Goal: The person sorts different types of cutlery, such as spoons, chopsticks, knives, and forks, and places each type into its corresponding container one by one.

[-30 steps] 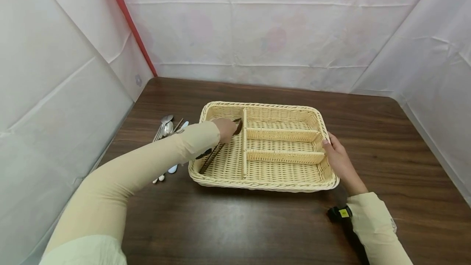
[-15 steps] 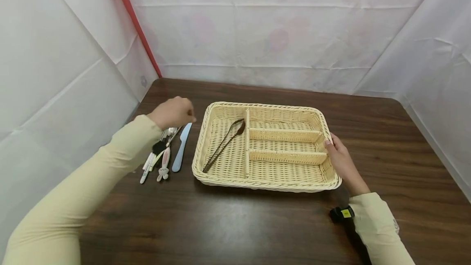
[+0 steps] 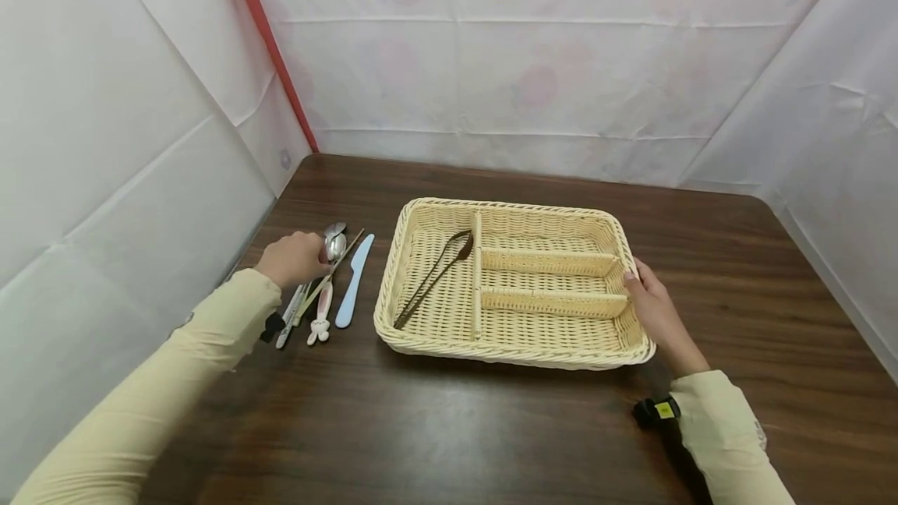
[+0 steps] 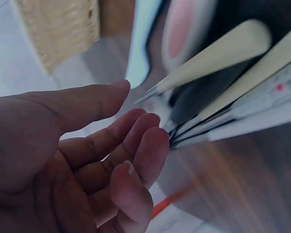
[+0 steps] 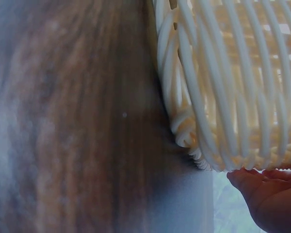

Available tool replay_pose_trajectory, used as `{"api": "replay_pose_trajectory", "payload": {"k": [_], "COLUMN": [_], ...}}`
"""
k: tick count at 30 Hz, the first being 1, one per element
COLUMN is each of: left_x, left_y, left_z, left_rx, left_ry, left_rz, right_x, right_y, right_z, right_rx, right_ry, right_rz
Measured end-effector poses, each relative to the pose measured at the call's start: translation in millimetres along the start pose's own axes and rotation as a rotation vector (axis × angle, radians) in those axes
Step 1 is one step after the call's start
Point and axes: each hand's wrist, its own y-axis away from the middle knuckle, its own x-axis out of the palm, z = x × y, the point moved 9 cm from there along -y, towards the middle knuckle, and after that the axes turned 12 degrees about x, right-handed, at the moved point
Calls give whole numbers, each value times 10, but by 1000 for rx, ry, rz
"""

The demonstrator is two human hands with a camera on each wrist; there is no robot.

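Surface: dark wood grain, its bare front filling the bottom centre of the head frame (image 3: 449,435).
Right hand: right of centre (image 3: 652,302), grasping the end of the wicker basket (image 3: 505,351), thumb at the rim, presumably to steady it.
Wicker basket: centre of the frame, one long compartment on the left, three narrower ones on the right; its central place seems to suit reaching from either side.
Dark tongs: slanted inside the long left compartment (image 3: 466,248), likely there because it is the roomiest.
Light blue knife: just left of the basket (image 3: 350,294), apart from the pile.
Rabbit-handled utensil: left of the knife, handle end toward the bottom of the frame (image 3: 319,327).
Left hand: left of centre, above the pile (image 3: 291,259), grasping nothing, fingers loosely bent.
Spoons: bowls at the upper end of the pile (image 3: 337,246), beyond the left hand.
White sheeting: across the top of the frame, behind everything (image 3: 561,61).
Left wrist view only: the gap between thumb and fingertips, and cream handles (image 4: 223,58) close up; fingertip contact is uncertain.
Right wrist view only: the basket's outer weave close up; the right hand is partly cropped at lower right.
Head view only: the tongs and the compartments.
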Motion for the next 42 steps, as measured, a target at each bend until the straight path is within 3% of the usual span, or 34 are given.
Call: {"api": "replay_pose_trajectory", "payload": {"k": [7,14,25,29,35,42], "left_x": [146,146,110,26,-156,-418], "left_y": [-66,-114,-132,-100,-67,-65], "left_z": [-21,-39,-121,-192,-318,-592], "left_rx": [9,6,14,26,45,116], "left_ry": [-58,-98,-73,-69,-143,-185], "left_rz": [-12,-28,-23,-33,-53,-132], "right_x": [18,18,-5,-11,-15,-1], "right_y": [-17,-34,-56,-64,-66,-49], "right_z": [-28,-21,-27,-35,-41,-37], "right_rx": [13,14,24,21,25,22], "right_ry": [-4,-3,20,20,21,12], "right_rz": [10,-2,-12,-17,-19,-7]}}
